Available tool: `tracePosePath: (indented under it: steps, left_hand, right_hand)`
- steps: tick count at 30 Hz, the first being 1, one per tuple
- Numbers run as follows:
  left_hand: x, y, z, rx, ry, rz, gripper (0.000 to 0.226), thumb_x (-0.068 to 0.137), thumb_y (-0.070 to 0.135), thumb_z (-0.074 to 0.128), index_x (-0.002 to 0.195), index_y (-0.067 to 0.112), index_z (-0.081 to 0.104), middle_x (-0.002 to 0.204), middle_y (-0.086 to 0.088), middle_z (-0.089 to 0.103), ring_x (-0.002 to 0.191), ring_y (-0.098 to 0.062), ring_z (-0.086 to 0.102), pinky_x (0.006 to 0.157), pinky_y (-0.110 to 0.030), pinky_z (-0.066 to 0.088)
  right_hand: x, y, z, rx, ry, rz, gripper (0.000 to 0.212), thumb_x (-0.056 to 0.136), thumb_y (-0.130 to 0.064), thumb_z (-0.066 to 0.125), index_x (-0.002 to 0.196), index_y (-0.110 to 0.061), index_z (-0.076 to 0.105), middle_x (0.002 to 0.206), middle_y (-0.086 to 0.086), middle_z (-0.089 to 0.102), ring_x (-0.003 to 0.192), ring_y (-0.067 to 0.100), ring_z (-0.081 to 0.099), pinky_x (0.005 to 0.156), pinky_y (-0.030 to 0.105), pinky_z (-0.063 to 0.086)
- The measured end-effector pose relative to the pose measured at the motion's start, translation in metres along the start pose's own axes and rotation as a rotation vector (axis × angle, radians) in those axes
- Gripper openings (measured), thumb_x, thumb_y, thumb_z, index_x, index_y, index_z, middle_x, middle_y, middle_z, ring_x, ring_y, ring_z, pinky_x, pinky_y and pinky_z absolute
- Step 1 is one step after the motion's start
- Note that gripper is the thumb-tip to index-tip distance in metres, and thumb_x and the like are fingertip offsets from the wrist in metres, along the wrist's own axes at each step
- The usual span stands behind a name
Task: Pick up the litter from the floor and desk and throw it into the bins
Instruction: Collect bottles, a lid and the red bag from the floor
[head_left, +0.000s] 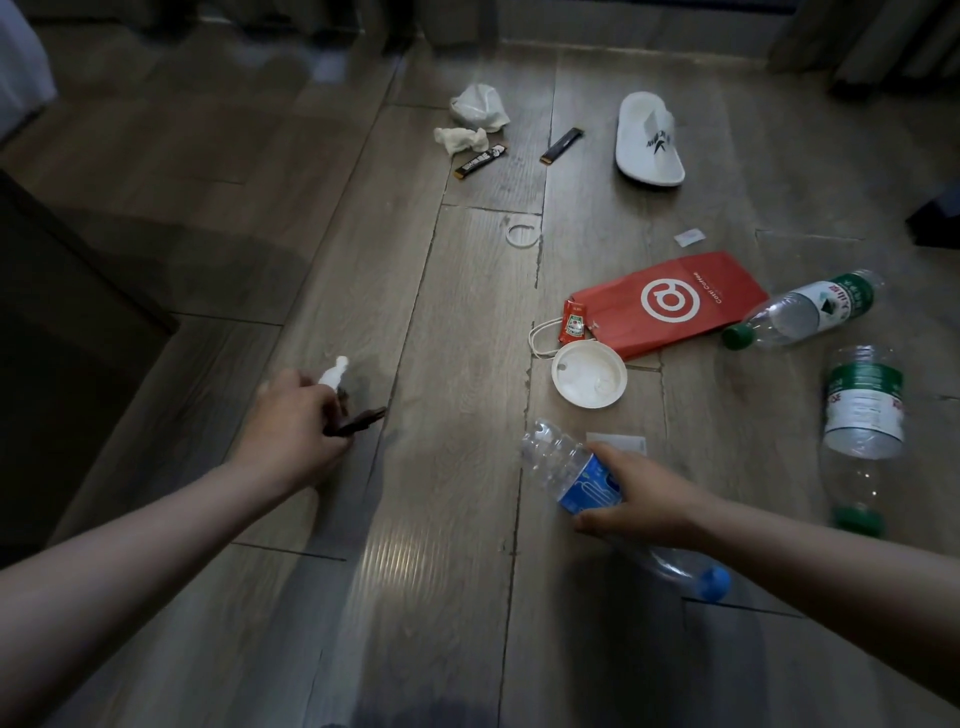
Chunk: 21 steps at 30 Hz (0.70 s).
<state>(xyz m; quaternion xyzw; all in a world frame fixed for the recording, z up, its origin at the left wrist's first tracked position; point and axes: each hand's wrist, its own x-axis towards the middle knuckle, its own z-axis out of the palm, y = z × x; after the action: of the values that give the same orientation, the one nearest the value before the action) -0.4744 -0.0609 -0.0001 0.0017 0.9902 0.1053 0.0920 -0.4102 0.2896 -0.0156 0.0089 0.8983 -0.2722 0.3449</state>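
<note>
**Left hand** (291, 431), nearest the camera along with the right: curled round a white paper scrap (332, 373) and a dark wrapper (358, 422), low over the floor (441, 597).

**Right hand** (644, 493): grips a blue-labelled bottle (587, 478) across its middle. The long axis runs from the base, far left, to the blue cap, near right.

**Remaining litter**, ahead and right of the right hand:
- a white lid (589, 380) just beyond its fingers
- a red paper bag (670, 301) behind that
- a crosswise green-capped bottle (805, 309) further right
- a lengthwise green-capped bottle (862, 410) further right, cap toward the person

The right hand is nearer to all of these, though both hands are occupied. No bin is in view.
</note>
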Motion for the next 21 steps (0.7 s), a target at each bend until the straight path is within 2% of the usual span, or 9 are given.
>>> tracePosePath:
  steps: [3,5,8,11,13,17,19,21]
  left_hand:
    - [-0.003,-0.014,0.002,0.004,-0.056,-0.080,0.022,0.074,0.032,0.076,0.086,0.014,0.070,0.122,-0.012,0.042,0.113,-0.035,0.044,0.094,-0.038,0.041]
    - [-0.005,-0.020,0.005,-0.078,-0.095,-0.163,0.026,0.076,0.034,0.076,0.088,0.012,0.069,0.133,-0.014,0.032,0.122,-0.035,0.040,0.103,-0.036,0.037]
    - [0.000,-0.026,0.006,-0.221,-0.136,-0.235,0.024,0.077,0.029,0.075,0.089,0.011,0.067,0.142,-0.016,0.023,0.129,-0.034,0.036,0.105,-0.032,0.039]
    - [0.005,-0.031,0.008,-0.266,-0.165,-0.265,0.020,0.075,0.029,0.078,0.080,0.017,0.062,0.143,-0.015,0.022,0.119,-0.036,0.047,0.096,-0.041,0.050]
    - [0.008,-0.031,0.010,-0.261,-0.169,-0.281,0.021,0.074,0.028,0.078,0.077,0.017,0.061,0.144,-0.016,0.022,0.119,-0.036,0.046,0.097,-0.038,0.048]
    - [0.017,-0.024,0.009,-0.177,-0.198,-0.316,0.036,0.074,0.038,0.075,0.096,0.012,0.064,0.148,-0.014,0.019,0.119,-0.032,0.047,0.095,-0.033,0.044]
    - [0.017,-0.018,0.010,-0.149,-0.197,-0.304,0.044,0.074,0.042,0.073,0.102,0.010,0.064,0.145,-0.010,0.022,0.108,-0.026,0.048,0.084,-0.032,0.043]
    - [0.016,-0.014,0.009,-0.145,-0.182,-0.279,0.040,0.075,0.040,0.074,0.099,0.009,0.065,0.141,-0.009,0.024,0.096,-0.019,0.044,0.078,-0.029,0.038]
  right_hand:
    - [0.005,-0.002,0.002,-0.002,0.010,-0.012,0.080,0.074,-0.043,0.075,0.141,-0.031,0.034,0.125,-0.004,0.055,0.104,0.010,0.057,0.091,0.033,0.052]
    - [0.008,-0.006,0.003,-0.003,0.001,-0.019,0.081,0.074,-0.043,0.075,0.142,-0.032,0.033,0.128,-0.004,0.054,0.105,0.010,0.057,0.091,0.032,0.051]
    - [0.010,-0.010,0.006,-0.022,-0.007,-0.027,0.082,0.075,-0.044,0.075,0.144,-0.031,0.031,0.131,-0.003,0.052,0.109,0.011,0.054,0.093,0.030,0.049]
    - [0.011,-0.012,0.007,-0.022,-0.018,-0.028,0.084,0.076,-0.043,0.074,0.145,-0.031,0.028,0.134,-0.002,0.050,0.111,0.011,0.053,0.095,0.030,0.048]
    - [0.011,-0.012,0.006,-0.020,-0.020,-0.025,0.085,0.076,-0.043,0.074,0.146,-0.031,0.026,0.135,-0.001,0.049,0.111,0.012,0.054,0.095,0.030,0.048]
    - [0.009,-0.013,0.004,-0.006,-0.021,-0.014,0.086,0.077,-0.040,0.075,0.147,-0.030,0.025,0.137,0.000,0.048,0.112,0.013,0.053,0.095,0.029,0.047]
    - [0.007,-0.014,0.004,-0.009,-0.014,-0.016,0.086,0.077,-0.041,0.075,0.147,-0.030,0.025,0.137,-0.001,0.048,0.113,0.013,0.052,0.096,0.028,0.047]
    - [0.006,-0.014,0.003,-0.005,-0.010,-0.016,0.085,0.077,-0.041,0.075,0.146,-0.030,0.027,0.136,-0.001,0.049,0.112,0.012,0.053,0.095,0.028,0.047]
